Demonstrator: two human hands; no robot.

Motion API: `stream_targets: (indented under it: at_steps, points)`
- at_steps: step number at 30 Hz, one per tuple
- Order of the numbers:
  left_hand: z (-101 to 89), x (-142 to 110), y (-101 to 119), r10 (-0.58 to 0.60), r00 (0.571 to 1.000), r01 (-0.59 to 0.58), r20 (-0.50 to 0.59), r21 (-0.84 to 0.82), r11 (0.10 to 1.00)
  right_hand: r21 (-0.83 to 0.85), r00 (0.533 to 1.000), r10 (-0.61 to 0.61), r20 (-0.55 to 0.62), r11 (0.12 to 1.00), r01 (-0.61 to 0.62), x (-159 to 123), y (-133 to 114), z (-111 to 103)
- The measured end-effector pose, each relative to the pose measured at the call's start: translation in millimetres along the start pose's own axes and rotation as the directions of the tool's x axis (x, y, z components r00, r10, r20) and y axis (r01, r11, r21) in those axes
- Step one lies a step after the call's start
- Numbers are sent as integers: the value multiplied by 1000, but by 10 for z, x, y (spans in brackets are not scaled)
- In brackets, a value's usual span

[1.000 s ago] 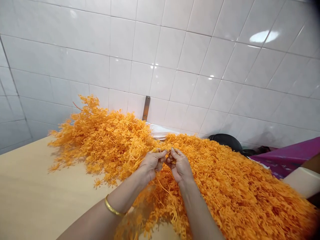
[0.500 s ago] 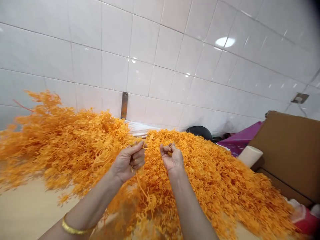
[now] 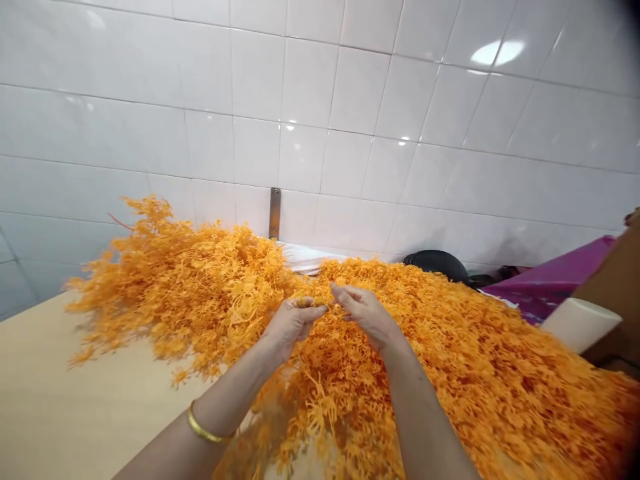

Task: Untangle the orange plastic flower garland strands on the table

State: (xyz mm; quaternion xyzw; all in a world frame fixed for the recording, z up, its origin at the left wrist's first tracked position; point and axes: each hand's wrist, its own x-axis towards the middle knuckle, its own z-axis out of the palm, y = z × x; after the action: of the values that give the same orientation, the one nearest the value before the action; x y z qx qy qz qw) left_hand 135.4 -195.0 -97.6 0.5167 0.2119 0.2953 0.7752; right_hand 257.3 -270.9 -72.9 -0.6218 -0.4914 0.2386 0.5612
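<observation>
Both of my hands meet above a big heap of orange plastic sprigs (image 3: pixel 450 360) spread across the table (image 3: pixel 60 407). My left hand (image 3: pixel 290 323) and right hand (image 3: pixel 367 313) pinch the same small orange piece (image 3: pixel 320 303) between their fingertips. My left wrist wears a gold bangle (image 3: pixel 203 430).

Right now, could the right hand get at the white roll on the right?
Probably yes: the right hand pinches a sprig over the orange pile, and only that low pile lies between it and the white roll.
</observation>
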Motion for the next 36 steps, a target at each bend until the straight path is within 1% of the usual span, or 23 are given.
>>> stream_targets:
  at_steps: [1,2,3,5,6,10,12,13,14,16,17,18,20,21,23,25,27,29,30,31,33,35,36]
  points:
    - [-6,1,5,9,1000,-9,0,-2,1000,-6,996,28,82,1000,-28,-11,-3,20]
    - [-13,2,7,17,1000,-17,1,-4,1000,-13,990,51,135,999,-50,-19,-2,34]
    - [-20,5,7,23,1000,-23,3,-6,1000,-12,985,70,161,998,-69,-21,4,45]
    - [-29,11,1,21,1000,-21,3,-11,1000,27,985,85,153,996,-90,-13,22,67]
    - [-29,13,-2,17,1000,-17,2,-9,1000,65,989,74,125,994,-83,-6,32,86]
    - [15,-8,17,35,999,-35,2,0,999,216,998,20,-58,976,-7,39,88,229]
    - [50,-41,52,61,998,-61,-4,-11,998,250,990,25,-141,968,11,74,140,268]
    - [67,-62,73,71,997,-71,-11,-20,997,268,976,46,-213,963,13,93,171,254]
    - [83,-85,92,80,997,-80,-16,-26,996,292,950,79,-302,956,13,109,201,213]
    - [108,-127,114,97,995,-97,-8,-13,995,343,868,163,-469,939,8,130,245,72]
    - [117,-141,114,104,995,-104,9,9,995,366,829,203,-522,931,3,134,252,-10]
    - [122,-147,104,102,994,-103,31,37,994,380,810,226,-541,925,-4,134,247,-83]
    - [121,-133,60,62,995,-68,75,80,994,385,824,233,-516,923,-20,122,202,-167]
    - [116,-117,32,29,995,-38,93,87,996,374,843,228,-488,927,-34,109,165,-173]
    - [97,-79,-18,-28,993,19,116,79,997,324,897,199,-395,944,-67,65,78,-131]
    - [78,-53,-43,-38,993,31,113,69,997,237,958,151,-244,967,-92,10,-6,-63]
    - [63,-44,-42,-19,995,12,95,75,997,153,995,87,-43,985,-79,-38,-66,-4]
    - [53,-46,-30,10,995,-18,100,80,997,88,988,13,152,996,-27,-63,-90,50]
    - [50,-48,-25,12,993,-22,114,83,996,62,980,-23,198,998,10,-64,-86,81]
    - [47,-51,-22,7,991,-18,130,89,996,41,980,-54,194,998,47,-58,-72,113]
    - [45,-61,-18,-15,987,-1,159,102,995,37,992,-92,89,995,89,-25,-17,177]
    - [52,-81,-11,-32,984,15,174,97,995,114,997,-65,-39,991,69,26,64,206]
    - [59,-97,-6,-36,981,20,191,88,996,180,994,-27,-106,982,46,54,108,195]
